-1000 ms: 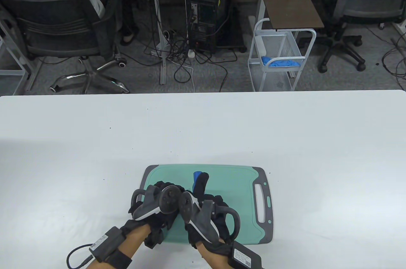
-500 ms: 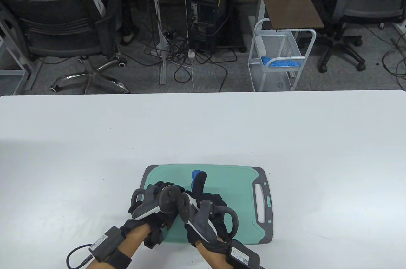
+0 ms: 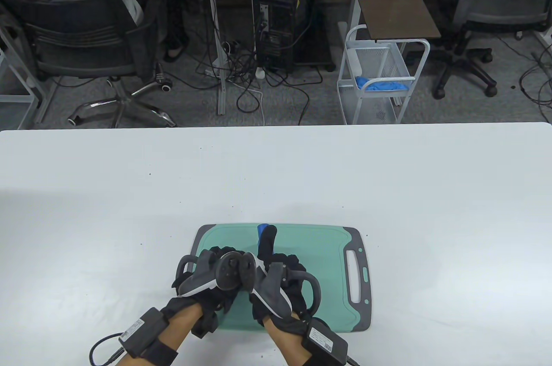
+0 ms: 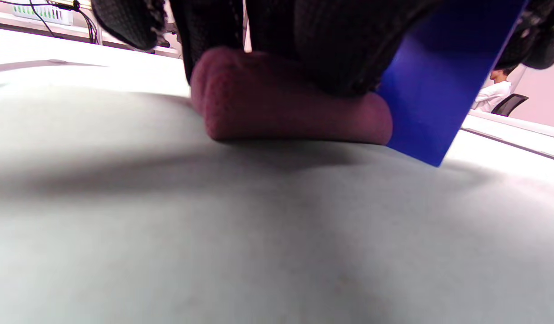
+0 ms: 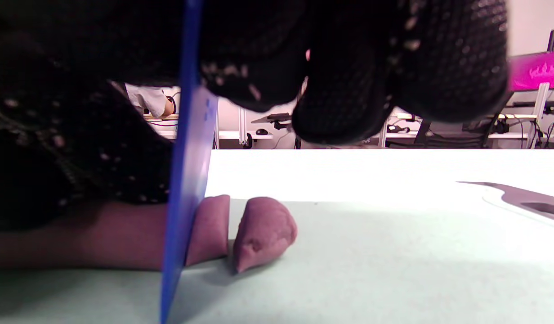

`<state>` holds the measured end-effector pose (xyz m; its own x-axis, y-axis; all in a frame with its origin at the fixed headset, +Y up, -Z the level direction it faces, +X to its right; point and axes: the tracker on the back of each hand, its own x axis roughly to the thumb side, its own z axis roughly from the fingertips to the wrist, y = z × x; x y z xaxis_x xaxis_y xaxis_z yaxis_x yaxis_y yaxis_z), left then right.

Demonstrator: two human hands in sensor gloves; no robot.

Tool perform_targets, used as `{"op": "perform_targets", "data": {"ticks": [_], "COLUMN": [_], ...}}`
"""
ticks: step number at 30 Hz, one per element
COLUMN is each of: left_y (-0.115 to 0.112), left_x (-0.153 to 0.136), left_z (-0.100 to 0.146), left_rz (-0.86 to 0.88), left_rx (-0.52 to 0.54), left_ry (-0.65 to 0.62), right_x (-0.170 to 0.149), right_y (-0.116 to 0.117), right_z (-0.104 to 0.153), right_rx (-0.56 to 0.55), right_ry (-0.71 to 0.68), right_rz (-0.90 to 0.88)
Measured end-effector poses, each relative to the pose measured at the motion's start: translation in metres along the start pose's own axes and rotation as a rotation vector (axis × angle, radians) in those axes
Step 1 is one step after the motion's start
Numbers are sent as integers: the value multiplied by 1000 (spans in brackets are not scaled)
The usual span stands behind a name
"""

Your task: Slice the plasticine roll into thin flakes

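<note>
A brownish-purple plasticine roll (image 4: 281, 103) lies on the teal cutting board (image 3: 321, 253). My left hand (image 3: 215, 273) presses down on the roll from above, its fingers (image 4: 340, 40) covering the top. My right hand (image 3: 278, 282) grips a thin blue blade (image 5: 187, 202), which stands upright in the roll near its right end. To the right of the blade sit a slice (image 5: 212, 229) and a cut-off end piece (image 5: 263, 231). In the table view only the blade's tip (image 3: 261, 226) shows; the roll is hidden under the hands.
The board's grey handle end (image 3: 358, 273) with its slot lies to the right of my hands. The white table (image 3: 276, 176) stretches around the board. Chairs, cables and a wire cart stand beyond the far edge.
My right hand has shifted left, closer to the left hand, and the blade's tip has moved farther from me. The left hand has stayed on the roll.
</note>
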<state>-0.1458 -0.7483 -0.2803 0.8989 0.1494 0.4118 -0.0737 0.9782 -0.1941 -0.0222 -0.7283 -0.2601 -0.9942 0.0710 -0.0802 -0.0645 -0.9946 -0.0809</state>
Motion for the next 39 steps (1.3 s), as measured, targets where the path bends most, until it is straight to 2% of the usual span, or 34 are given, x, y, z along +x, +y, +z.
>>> {"op": "perform_targets", "data": {"ticks": [4, 8, 25, 39], "left_y": [0, 1, 1, 2], "left_x": [-2, -3, -6, -9], "left_z": [1, 1, 2, 2], "left_rz": [7, 11, 5, 18], "left_rx": [29, 45, 64, 63], "left_ry": [7, 14, 39, 49], "right_x": [-5, -7, -8, -2], "right_y": [-3, -8, -40, -40], "right_z": [4, 12, 30, 36], "right_rx": [77, 105, 60, 117], "right_ry": [14, 0, -35, -79], "right_rz": [-56, -43, -81, -50]}}
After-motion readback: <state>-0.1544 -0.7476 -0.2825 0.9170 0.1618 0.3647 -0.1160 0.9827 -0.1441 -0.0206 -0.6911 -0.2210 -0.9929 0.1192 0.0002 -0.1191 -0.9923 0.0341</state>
